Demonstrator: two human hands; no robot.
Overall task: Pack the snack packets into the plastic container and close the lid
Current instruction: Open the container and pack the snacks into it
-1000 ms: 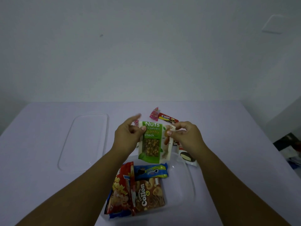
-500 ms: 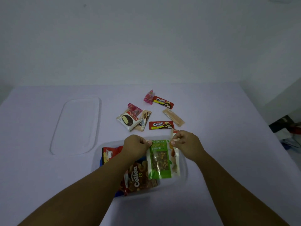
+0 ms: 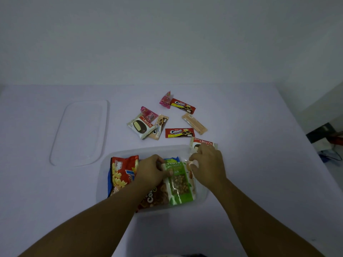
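Twelve packets (image 3: 179, 133), one container (image 3: 104, 165), one lid (image 3: 81, 132)

Green nuts packet (image 3: 179, 184) inside clear container (image 3: 104, 167)

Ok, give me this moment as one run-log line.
step: placing nuts pouch in container | left hand: gripping pouch | right hand: gripping pouch | lid: off, on table | packets still outside
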